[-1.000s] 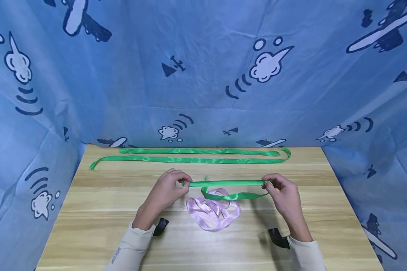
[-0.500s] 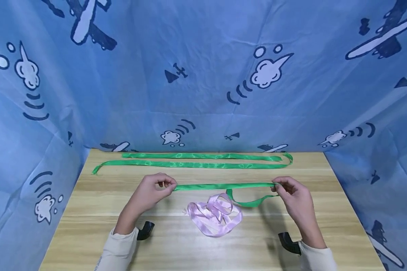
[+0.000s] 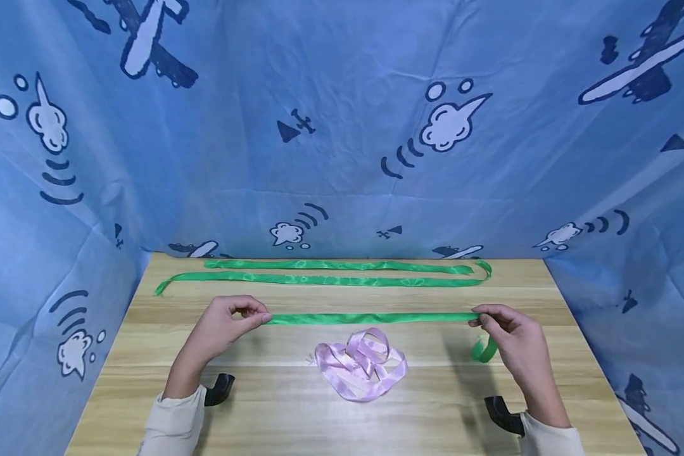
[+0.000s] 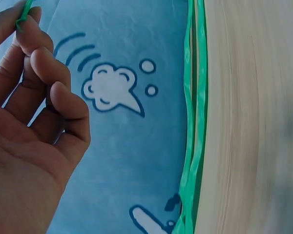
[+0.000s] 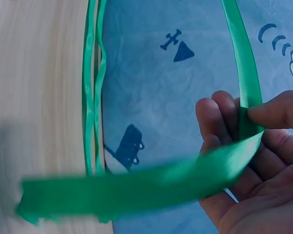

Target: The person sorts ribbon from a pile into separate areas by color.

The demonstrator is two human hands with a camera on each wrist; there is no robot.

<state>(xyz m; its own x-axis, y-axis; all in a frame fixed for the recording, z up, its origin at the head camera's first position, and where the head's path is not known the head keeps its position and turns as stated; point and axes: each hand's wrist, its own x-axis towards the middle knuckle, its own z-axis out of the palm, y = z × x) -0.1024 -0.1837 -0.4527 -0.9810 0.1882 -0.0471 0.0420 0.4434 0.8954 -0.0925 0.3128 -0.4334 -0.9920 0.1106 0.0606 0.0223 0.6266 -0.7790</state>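
A pink ribbon [image 3: 367,362] is lying loosely looped on the worktop [image 3: 296,421]; beyond it the left hand [image 3: 221,326], toward ten o'clock, and right hand [image 3: 520,345], toward two, are pinching a green ribbon [image 3: 370,318] taut; its blurred tail [image 5: 136,190] is dangling, perhaps clear of the worktop; farther, at twelve, two green strands [image 3: 319,279] are lying.

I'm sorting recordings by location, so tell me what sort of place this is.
Probably a curtained-off tabletop work booth: blue printed fabric encloses a wood-grain table on three sides, and a lilac ribbon lies loosely heaped on it.
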